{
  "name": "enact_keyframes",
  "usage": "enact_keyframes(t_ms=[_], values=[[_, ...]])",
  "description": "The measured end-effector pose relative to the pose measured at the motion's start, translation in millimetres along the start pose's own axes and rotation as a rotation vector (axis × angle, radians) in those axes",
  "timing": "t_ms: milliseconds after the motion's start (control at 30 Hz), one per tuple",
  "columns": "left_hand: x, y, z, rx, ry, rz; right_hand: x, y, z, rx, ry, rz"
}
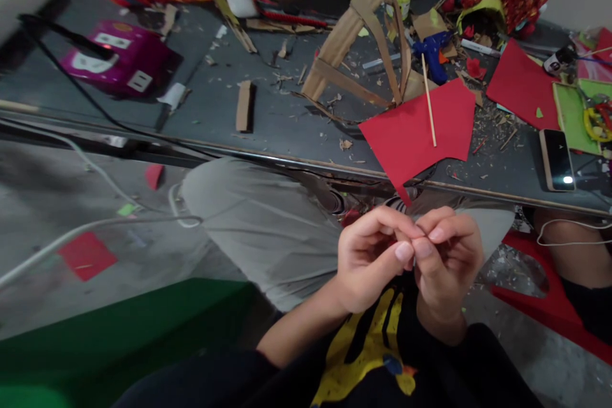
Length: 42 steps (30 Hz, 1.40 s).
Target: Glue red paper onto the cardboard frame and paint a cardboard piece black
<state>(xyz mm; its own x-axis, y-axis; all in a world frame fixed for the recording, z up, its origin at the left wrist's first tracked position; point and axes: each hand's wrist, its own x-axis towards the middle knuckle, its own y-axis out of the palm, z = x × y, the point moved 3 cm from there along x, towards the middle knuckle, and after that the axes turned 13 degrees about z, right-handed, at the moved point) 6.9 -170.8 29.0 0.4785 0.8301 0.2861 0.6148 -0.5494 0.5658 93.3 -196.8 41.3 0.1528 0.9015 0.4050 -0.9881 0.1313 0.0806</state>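
Observation:
My left hand point(375, 258) and my right hand point(447, 261) meet fingertip to fingertip above my lap, in front of the table edge. Both are closed in a pinch, and whatever they hold between the tips is too small or hidden to make out. Just beyond them a sheet of red paper point(411, 131) lies on the table with one corner hanging over the edge. A thin wooden stick point(429, 102) rests on that paper. Behind it stands a curved cardboard frame point(329, 57) made of bent strips.
On the dark table point(201, 102) are a purple power socket block point(119, 57) with cables, a cardboard strip point(244, 106), a blue glue gun point(433, 54), a phone point(556, 159) and yellow scissors point(597, 121). Another person's leg point(574, 255) shows at the right.

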Motion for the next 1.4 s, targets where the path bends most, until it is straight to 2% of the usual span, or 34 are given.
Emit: enact_keyframes(t_ms=[167, 533, 633, 733, 833, 900, 933, 1000, 1033, 1067, 1133, 1233, 1333, 1400], values=[[0, 2.1, -2, -0.008, -0.005, -0.012, 0, 1, 0, -0.055, 0.019, -0.02], [-3, 3.0, -4, 0.02, 0.032, 0.008, -3, -5, 3, -0.163, -0.074, 0.018], [-2, 2.4, -6, 0.116, 0.054, 0.019, 0, -7, 5, -0.194, -0.1, 0.023], [5, -2.9, -17, 0.358, 0.18, 0.058, 6, -11, 11, -0.198, -0.147, 0.072], [16, -10.0, -35, 0.642, 0.359, 0.181, 15, -18, 20, -0.247, -0.174, 0.17], [22, -11.7, -48, 0.811, 0.376, 0.353, 20, -22, 28, -0.32, -0.182, 0.231], [23, -9.8, -56, 0.892, 0.435, 0.477, 22, -24, 31, -0.362, -0.187, 0.262], [26, -7.0, -68, 1.137, 0.367, 0.616, 26, -27, 38, -0.432, -0.201, 0.327], [27, -5.1, -74, 1.244, 0.372, 0.638, 28, -28, 41, -0.46, -0.203, 0.363], [26, -1.1, -79, 1.312, 0.431, 0.72, 30, -29, 44, -0.484, -0.203, 0.399], [27, 3.1, -86, 1.41, 0.476, 0.762, 34, -31, 48, -0.527, -0.196, 0.482], [29, 2.5, -85, 1.449, 0.502, 0.822, 39, -34, 51, -0.581, -0.187, 0.622], [28, -3.7, -81, 1.444, 0.716, 0.875, 41, -36, 53, -0.609, -0.174, 0.703], [28, -8.3, -78, 1.448, 0.749, 0.898, 41, -36, 54, -0.611, -0.163, 0.713]])
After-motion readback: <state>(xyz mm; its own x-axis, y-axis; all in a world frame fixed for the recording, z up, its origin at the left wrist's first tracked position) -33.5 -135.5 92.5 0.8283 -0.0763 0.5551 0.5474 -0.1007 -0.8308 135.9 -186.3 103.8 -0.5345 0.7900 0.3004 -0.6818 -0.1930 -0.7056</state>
